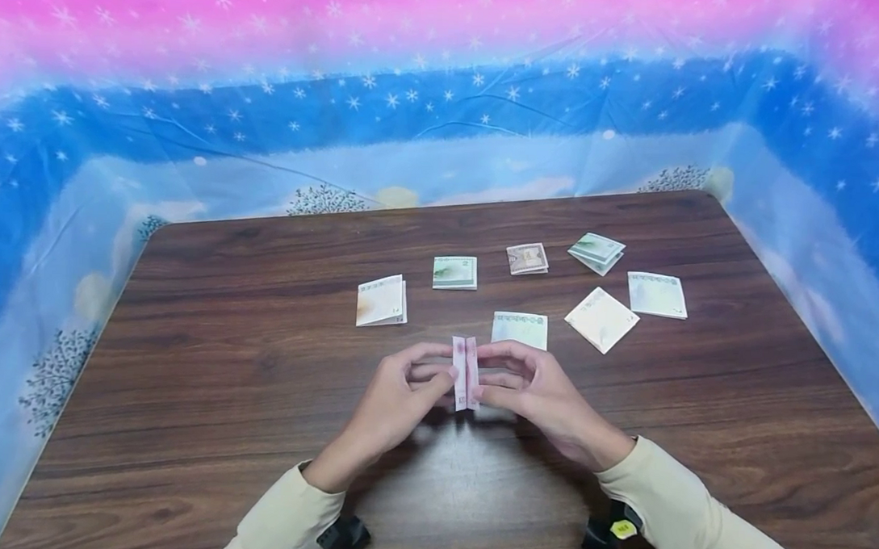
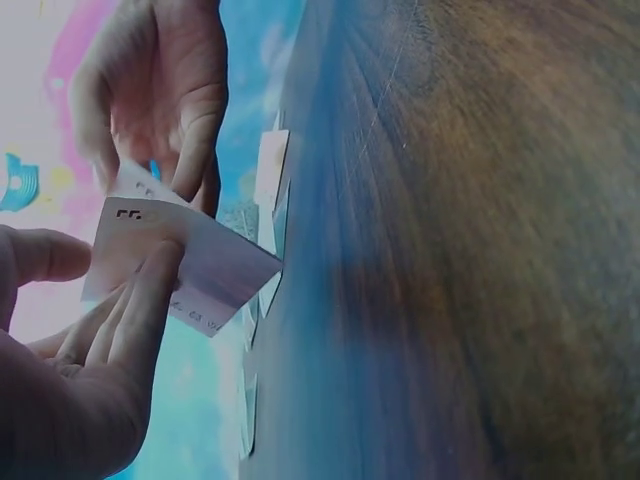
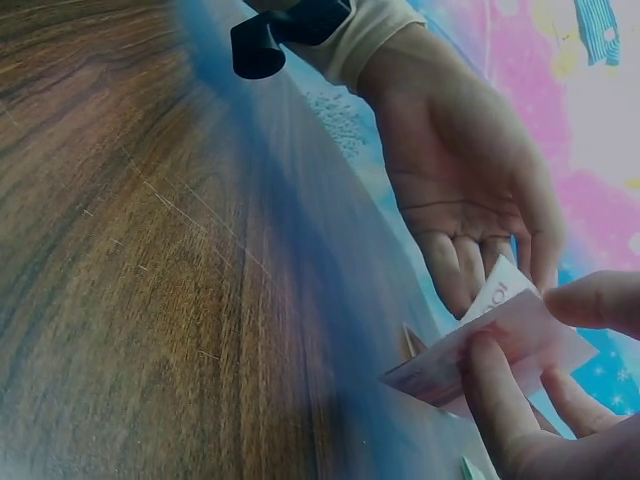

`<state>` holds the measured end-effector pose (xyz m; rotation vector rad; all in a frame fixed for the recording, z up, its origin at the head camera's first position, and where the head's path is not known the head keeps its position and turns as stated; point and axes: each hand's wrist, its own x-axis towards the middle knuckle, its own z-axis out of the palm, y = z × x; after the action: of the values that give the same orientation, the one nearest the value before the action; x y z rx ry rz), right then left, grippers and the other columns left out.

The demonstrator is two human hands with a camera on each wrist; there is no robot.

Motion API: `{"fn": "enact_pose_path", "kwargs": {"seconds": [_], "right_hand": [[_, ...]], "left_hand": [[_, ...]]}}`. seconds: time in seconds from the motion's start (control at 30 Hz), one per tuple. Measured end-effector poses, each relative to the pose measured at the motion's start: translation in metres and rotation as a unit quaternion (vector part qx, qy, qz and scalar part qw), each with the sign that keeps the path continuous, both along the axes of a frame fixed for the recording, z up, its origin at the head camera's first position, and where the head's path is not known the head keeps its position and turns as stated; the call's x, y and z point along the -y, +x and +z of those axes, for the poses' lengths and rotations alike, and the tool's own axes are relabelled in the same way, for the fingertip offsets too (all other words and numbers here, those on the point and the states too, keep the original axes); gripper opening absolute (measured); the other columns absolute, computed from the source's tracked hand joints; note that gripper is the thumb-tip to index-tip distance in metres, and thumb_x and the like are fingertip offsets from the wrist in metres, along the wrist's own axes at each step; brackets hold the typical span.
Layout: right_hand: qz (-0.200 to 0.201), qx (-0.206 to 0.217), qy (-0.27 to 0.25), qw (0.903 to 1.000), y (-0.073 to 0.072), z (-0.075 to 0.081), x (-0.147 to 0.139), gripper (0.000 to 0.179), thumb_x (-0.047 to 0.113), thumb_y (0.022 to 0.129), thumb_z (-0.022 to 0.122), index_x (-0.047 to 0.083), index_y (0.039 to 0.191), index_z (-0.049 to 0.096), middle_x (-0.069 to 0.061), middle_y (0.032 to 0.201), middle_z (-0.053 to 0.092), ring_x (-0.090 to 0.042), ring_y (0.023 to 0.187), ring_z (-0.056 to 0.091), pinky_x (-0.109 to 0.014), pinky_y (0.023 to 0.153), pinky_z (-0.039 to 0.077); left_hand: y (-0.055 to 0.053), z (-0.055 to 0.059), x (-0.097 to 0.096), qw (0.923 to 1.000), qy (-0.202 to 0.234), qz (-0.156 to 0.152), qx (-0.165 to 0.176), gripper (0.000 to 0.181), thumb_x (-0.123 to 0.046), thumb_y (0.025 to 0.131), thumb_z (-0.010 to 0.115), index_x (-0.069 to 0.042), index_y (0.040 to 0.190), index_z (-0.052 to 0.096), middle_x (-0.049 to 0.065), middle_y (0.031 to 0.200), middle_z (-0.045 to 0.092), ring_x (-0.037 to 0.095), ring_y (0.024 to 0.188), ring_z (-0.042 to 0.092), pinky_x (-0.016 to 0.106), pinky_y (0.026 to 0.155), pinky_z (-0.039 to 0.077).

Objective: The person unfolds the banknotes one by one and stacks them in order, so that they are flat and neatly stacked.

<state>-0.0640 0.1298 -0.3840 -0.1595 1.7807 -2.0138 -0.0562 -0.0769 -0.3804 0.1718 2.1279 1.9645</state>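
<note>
Where banknotes lie, wooden table, starry backdrop

Seven folded banknotes lying on one wooden table: a whitish one at the left, a green one, a brownish one, a green one at the far right, three pale ones nearer. One more folded pink banknote held up between two hands, left and right. Eight banknotes in all.
</note>
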Motion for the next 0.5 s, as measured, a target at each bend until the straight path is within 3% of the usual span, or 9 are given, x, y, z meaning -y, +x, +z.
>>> {"fn": "enact_pose_path", "kwargs": {"seconds": [0.2, 0.5], "right_hand": [[-0.006, -0.010, 0.011, 0.9999, 0.0008, 0.0015, -0.0056, 0.052, -0.007, 0.086, 0.061, -0.014, 0.136, 0.048, -0.025, 0.125, 0.063, -0.016, 0.101, 0.068, -0.028, 0.085, 0.056], [-0.030, -0.016, 0.048, 0.9983, 0.0010, 0.0037, -0.0102, 0.042, -0.005, 0.088, 0.060, -0.014, 0.129, 0.054, -0.022, 0.119, 0.067, -0.017, 0.099, 0.067, -0.029, 0.084, 0.056]], "left_hand": [[0.0020, 0.0028, 0.0039, 0.9985, -0.039, 0.034, -0.016, 0.036, 0.001, 0.089, 0.060, 0.005, 0.125, 0.064, 0.024, 0.104, 0.073, 0.033, 0.093, 0.074, 0.041, 0.081, 0.059], [0.0029, 0.0043, 0.0101, 0.9967, -0.047, 0.064, -0.018, 0.028, 0.002, 0.086, 0.069, 0.006, 0.115, 0.066, 0.023, 0.100, 0.074, 0.034, 0.087, 0.074, 0.038, 0.076, 0.060]]}}
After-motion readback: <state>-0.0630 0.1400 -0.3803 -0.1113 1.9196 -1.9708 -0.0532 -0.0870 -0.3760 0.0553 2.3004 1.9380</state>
